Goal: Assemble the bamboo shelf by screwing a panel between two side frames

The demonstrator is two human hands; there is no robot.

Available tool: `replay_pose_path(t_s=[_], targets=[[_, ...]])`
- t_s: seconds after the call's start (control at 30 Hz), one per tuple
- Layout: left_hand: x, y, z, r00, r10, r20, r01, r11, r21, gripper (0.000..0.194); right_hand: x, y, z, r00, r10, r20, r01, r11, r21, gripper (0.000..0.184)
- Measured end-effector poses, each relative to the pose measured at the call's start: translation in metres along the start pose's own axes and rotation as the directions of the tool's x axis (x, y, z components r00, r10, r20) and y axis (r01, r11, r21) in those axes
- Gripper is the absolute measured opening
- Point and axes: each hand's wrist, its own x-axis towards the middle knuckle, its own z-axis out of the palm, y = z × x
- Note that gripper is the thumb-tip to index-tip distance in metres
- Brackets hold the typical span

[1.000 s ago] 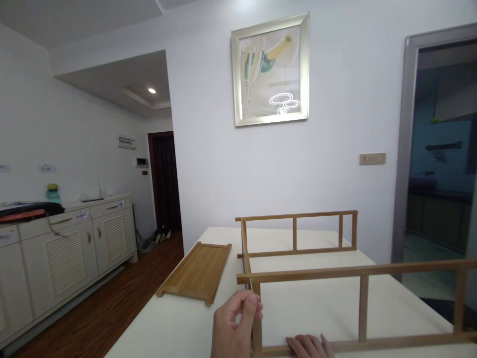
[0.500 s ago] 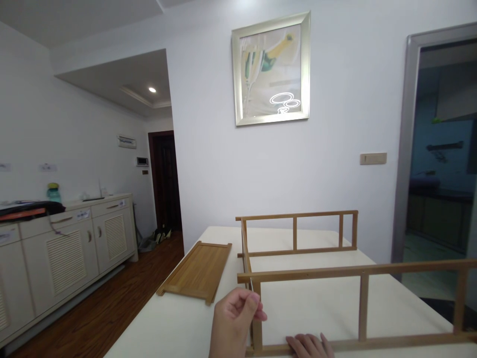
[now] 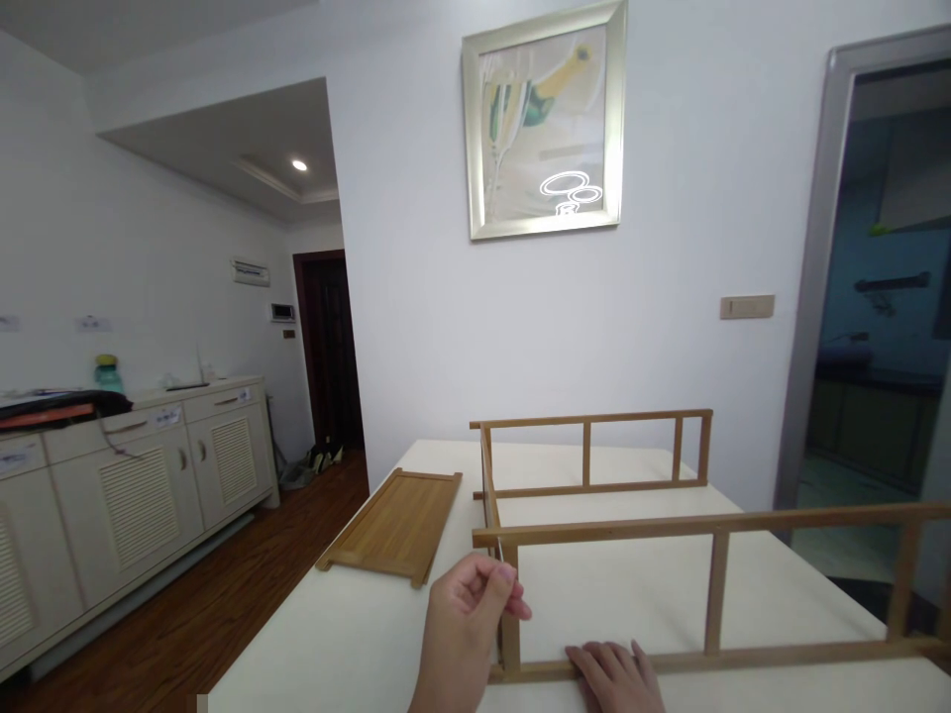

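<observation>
A wooden shelf frame (image 3: 594, 530) lies on the white table, its two ladder-like sides standing on edge and joined by a crosspiece at the left end. Near its front left corner, my left hand (image 3: 472, 604) pinches a thin metal rod (image 3: 500, 551), perhaps a hex key, between thumb and fingers. The rod's upper end shows by the top rail; its lower part is hidden. My right hand (image 3: 615, 676) holds the lower front rail, fingers over it. A wooden slatted panel (image 3: 397, 520) lies flat to the left of the frame.
The white table (image 3: 319, 654) stands close to a wall with a framed picture (image 3: 546, 124). At the left is a cream cabinet (image 3: 159, 495) with a teal bottle (image 3: 108, 374) and other items on top. A doorway (image 3: 809, 297) opens at the right.
The view has shifted slightly, so the table and frame sit a little higher. Both hands keep their places at the frame, with the left still pinching the thin metal rod.
</observation>
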Motion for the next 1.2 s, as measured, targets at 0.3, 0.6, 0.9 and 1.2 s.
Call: replay_pose_path(t_s=[0.3, 0.6, 0.9, 1.2], targets=[[-0.004, 0.005, -0.007, 0.993, 0.048, 0.106, -0.062, 0.990, 0.126, 0.031, 0.011, -0.032, -0.046, 0.975, 0.115, 0.189, -0.137, 0.985, 0.106, 0.035], [-0.017, -0.002, -0.002, 0.968, 0.151, 0.200, -0.197, 0.952, 0.232, 0.027, 0.014, -0.035, -0.050, 0.975, 0.114, 0.189, -0.129, 0.989, 0.068, 0.036], [-0.057, -0.073, -0.010, 0.969, -0.226, 0.103, 0.176, 0.917, 0.359, 0.019, 0.013, -0.025, -0.042, 0.981, 0.050, 0.185, -0.064, 0.995, 0.073, 0.038], [-0.065, -0.114, -0.030, 0.879, -0.473, 0.058, 0.467, 0.879, 0.094, 0.025, 0.012, -0.025, -0.039, 0.987, 0.029, 0.155, -0.035, 0.999, 0.037, 0.037]])
